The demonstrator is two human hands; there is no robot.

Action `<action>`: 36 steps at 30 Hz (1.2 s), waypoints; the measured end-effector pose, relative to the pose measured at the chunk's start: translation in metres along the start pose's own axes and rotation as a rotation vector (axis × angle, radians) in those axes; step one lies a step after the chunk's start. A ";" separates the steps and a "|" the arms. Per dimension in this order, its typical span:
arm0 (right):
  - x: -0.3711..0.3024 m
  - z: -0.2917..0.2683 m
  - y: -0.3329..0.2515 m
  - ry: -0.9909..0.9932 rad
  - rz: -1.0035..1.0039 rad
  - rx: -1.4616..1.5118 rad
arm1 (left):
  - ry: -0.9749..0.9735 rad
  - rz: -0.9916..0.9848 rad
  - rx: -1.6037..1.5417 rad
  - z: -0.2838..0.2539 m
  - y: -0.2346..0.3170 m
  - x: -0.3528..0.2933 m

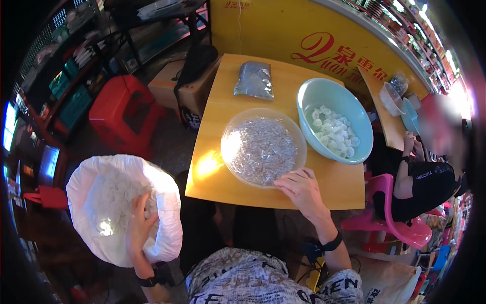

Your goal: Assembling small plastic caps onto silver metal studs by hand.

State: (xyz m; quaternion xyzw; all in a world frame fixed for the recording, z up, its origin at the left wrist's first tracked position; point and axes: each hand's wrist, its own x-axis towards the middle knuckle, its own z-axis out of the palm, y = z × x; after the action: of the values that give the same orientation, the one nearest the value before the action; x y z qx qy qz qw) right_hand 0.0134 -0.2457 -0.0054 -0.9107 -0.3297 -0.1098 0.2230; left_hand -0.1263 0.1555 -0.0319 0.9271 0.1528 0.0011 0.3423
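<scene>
My left hand (138,225) reaches inside a white woven sack (164,187) at my left. Its thumb and fingers are apart, close to the translucent pale pieces (109,197) in the sack. My right hand (304,193) is at the near right rim of a round clear tub (228,161) on the table. Its thumb and fingertips are pinched together; whatever they hold is too small to make out. Many small, thin, clear pieces (263,147) fill the tub. Behind it to the right, a light blue basin (362,137) holds several white translucent ring-shaped pieces (334,129).
A filled silvery plastic bag (254,81) lies on the far part of the yellow table (304,200). A red stool (119,109) and a cardboard box (169,83) stand at the left. At the right, a co-worker (430,177) sits on a pink chair (387,202) by another table.
</scene>
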 end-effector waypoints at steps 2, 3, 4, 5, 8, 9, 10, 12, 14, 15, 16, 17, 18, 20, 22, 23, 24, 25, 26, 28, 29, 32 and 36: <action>-0.007 0.000 -0.007 -0.035 0.015 0.049 | 0.000 -0.037 -0.048 -0.003 0.015 0.000; -0.009 0.000 -0.010 -0.044 0.035 0.068 | 0.010 -0.057 -0.100 -0.003 0.021 0.000; -0.011 0.001 -0.013 -0.053 0.055 0.086 | 0.001 -0.073 -0.101 -0.002 0.020 0.001; -0.012 0.003 -0.016 -0.065 0.059 0.089 | 0.041 -0.056 -0.097 -0.001 0.021 0.003; -0.008 0.003 -0.022 -0.089 0.008 0.197 | 0.134 -0.013 -0.097 0.005 0.014 0.010; -0.004 -0.001 -0.022 -0.142 0.008 0.260 | 0.195 0.021 -0.098 0.007 0.010 0.012; 0.002 -0.005 -0.023 -0.194 0.007 0.323 | 0.196 0.016 -0.096 0.006 0.006 0.010; 0.021 -0.015 -0.031 -0.189 0.093 0.339 | 0.196 0.020 -0.213 0.007 0.001 0.007; 0.037 -0.013 -0.029 -0.181 0.190 0.345 | 0.219 0.041 -0.163 0.004 0.006 0.006; 0.044 -0.007 -0.024 -0.179 0.153 0.296 | 0.245 0.065 -0.115 0.005 0.008 0.007; 0.051 0.001 -0.021 -0.179 0.105 0.257 | 0.243 0.063 -0.107 0.003 0.007 0.006; 0.055 0.010 -0.020 -0.179 0.104 0.263 | 0.247 0.050 -0.142 0.002 0.005 0.005; 0.058 0.020 -0.019 -0.169 0.061 0.259 | 0.252 0.034 -0.178 0.002 0.003 0.003; 0.058 0.032 -0.017 -0.157 0.016 0.258 | 0.240 0.008 -0.235 0.004 -0.005 0.000; 0.056 0.038 -0.015 -0.168 -0.004 0.208 | 0.226 -0.013 -0.293 0.004 -0.007 -0.003; 0.056 0.039 -0.014 -0.165 -0.008 0.212 | 0.220 0.022 -0.188 0.003 0.000 -0.004; 0.054 0.040 -0.013 -0.156 0.012 0.236 | 0.213 0.056 -0.082 0.003 0.003 -0.005; 0.052 0.040 -0.012 -0.147 0.034 0.261 | 0.216 0.058 -0.077 0.003 0.003 -0.004; 0.051 0.038 -0.010 -0.142 0.033 0.262 | 0.201 0.060 -0.102 0.004 0.002 -0.001; 0.048 0.034 -0.008 -0.140 0.106 0.445 | 0.187 0.065 -0.122 0.003 0.002 0.001; 0.048 0.030 -0.010 -0.132 0.097 0.441 | 0.188 0.066 -0.133 0.000 0.003 0.000; 0.046 0.022 -0.015 -0.096 0.158 0.501 | 0.250 -0.006 -0.134 -0.007 0.006 -0.004; 0.044 0.022 -0.007 -0.107 0.120 0.418 | 0.432 0.133 -0.028 -0.016 0.002 -0.008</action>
State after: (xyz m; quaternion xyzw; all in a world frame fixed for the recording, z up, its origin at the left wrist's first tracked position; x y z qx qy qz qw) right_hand 0.0430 -0.2060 -0.0068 -0.8673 -0.3017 0.0228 0.3953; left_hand -0.1344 0.1615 -0.0177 0.9086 0.1609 0.2241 0.3136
